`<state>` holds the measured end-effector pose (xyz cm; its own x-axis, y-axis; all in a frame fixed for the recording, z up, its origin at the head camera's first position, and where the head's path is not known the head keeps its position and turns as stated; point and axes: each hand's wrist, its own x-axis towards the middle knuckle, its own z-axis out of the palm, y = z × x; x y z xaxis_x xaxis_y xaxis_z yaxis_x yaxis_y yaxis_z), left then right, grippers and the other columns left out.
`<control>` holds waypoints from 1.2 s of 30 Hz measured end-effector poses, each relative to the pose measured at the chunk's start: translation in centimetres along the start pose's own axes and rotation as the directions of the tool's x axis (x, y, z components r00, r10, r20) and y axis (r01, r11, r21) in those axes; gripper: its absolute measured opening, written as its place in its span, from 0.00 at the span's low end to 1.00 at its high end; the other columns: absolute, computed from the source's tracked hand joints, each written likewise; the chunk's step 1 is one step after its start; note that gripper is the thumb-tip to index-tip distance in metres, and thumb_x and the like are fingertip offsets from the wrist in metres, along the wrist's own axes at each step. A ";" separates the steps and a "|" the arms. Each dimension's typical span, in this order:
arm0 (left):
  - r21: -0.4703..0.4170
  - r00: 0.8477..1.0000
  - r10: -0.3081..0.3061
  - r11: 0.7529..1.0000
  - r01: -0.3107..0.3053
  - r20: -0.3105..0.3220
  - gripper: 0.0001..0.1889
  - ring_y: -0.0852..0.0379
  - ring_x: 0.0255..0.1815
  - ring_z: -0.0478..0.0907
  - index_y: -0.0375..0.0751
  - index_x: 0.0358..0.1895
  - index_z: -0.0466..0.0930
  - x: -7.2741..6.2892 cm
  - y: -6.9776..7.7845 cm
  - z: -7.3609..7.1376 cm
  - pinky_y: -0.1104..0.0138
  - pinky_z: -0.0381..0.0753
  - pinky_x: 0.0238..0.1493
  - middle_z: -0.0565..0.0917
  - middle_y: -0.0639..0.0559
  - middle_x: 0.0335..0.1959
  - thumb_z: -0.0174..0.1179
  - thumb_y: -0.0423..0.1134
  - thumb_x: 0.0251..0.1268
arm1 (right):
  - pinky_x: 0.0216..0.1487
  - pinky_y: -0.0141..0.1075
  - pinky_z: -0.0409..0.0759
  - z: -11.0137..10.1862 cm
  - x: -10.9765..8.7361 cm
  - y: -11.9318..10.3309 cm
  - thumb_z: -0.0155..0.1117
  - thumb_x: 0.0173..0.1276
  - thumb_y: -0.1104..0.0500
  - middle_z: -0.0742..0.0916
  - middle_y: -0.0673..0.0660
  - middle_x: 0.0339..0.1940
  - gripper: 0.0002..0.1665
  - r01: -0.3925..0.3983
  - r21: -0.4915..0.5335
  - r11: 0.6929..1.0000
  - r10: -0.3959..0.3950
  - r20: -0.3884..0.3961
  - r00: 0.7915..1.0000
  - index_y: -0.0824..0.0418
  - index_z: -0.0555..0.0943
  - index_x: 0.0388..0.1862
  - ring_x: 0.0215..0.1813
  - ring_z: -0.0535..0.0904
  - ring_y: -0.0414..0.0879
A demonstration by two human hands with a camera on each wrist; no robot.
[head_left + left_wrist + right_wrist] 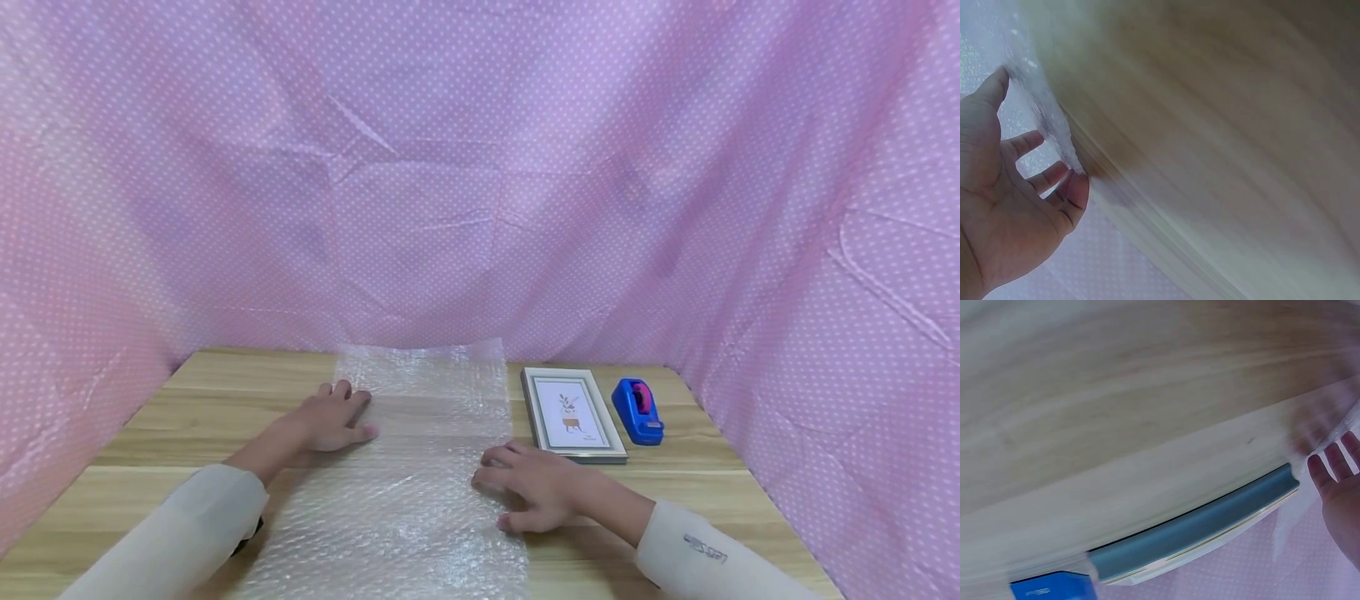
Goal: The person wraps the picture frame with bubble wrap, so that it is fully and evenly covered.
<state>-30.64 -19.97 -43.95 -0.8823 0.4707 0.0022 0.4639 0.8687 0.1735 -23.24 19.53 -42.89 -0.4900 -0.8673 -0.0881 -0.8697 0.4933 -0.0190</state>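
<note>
Both hands, left hand (330, 421) and right hand (528, 487), press spread fingers on light, soft bubble wrap (420, 467); probably best gripped at edges.

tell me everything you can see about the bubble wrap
The bubble wrap is a clear, glossy plastic sheet covered in small bubbles, spread flat lengthwise down the middle of the wooden table, its far end reaching the pink dotted cloth. The left hand rests on its left edge, the right hand on its right edge, fingers lying on the sheet. The picture frame lies just right of it.
</note>
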 end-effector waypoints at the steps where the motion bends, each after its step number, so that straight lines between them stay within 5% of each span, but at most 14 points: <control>1: 0.001 1.000 0.001 1.000 -0.001 0.005 0.42 0.31 0.55 0.71 0.35 0.71 0.69 0.1 0.1 0.0 0.36 0.76 0.53 0.72 0.27 0.61 0.57 0.67 0.69 | 0.72 0.50 0.71 0.0 -0.2 0.1 0.56 0.73 0.36 0.72 0.54 0.75 0.35 -0.002 0.001 1.000 0.002 -0.003 1.000 0.42 0.67 0.76 0.74 0.67 0.51; 16: -0.029 0.996 -0.019 0.999 0.021 0.083 0.42 0.28 0.59 0.71 0.34 0.71 0.70 -0.4 1.0 -0.9 0.35 0.77 0.56 0.71 0.25 0.61 0.62 0.64 0.67 | 0.74 0.52 0.69 0.1 -1.2 0.8 0.57 0.73 0.38 0.72 0.56 0.77 0.38 -0.036 -0.004 0.999 0.036 -0.007 0.999 0.48 0.67 0.78 0.76 0.66 0.54; 25: -0.005 0.995 0.041 0.999 -0.041 0.088 0.39 0.31 0.49 0.78 0.33 0.62 0.76 -1.3 0.6 -2.2 0.39 0.82 0.49 0.76 0.28 0.51 0.68 0.64 0.61 | 0.73 0.49 0.70 -0.4 -0.6 1.0 0.60 0.66 0.41 0.75 0.57 0.74 0.41 -0.035 -0.045 0.998 0.034 -0.018 0.999 0.52 0.70 0.76 0.74 0.69 0.53; 29: 0.000 0.994 0.066 0.998 -0.067 0.085 0.41 0.29 0.52 0.78 0.35 0.64 0.76 -1.8 0.1 -2.2 0.38 0.82 0.51 0.76 0.28 0.55 0.65 0.68 0.61 | 0.70 0.48 0.74 -0.5 -0.5 1.3 0.61 0.63 0.45 0.76 0.55 0.73 0.40 -0.039 -0.030 0.999 0.038 -0.015 0.999 0.51 0.71 0.75 0.71 0.71 0.51; 36: 0.022 0.992 0.125 0.992 -0.125 0.026 0.40 0.39 0.55 0.72 0.44 0.63 0.78 -2.3 -1.1 -2.1 0.42 0.79 0.53 0.77 0.41 0.55 0.65 0.71 0.58 | 0.71 0.46 0.73 -0.5 -0.4 2.0 0.65 0.61 0.48 0.77 0.55 0.71 0.40 -0.074 -0.048 0.996 0.074 -0.013 0.997 0.52 0.72 0.74 0.69 0.73 0.50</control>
<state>-29.23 -22.30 -42.08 -0.8153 0.5791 -0.0017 0.5723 0.8062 0.1499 -24.84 20.84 -42.43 -0.5534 -0.8295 -0.0759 -0.8328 0.5524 0.0357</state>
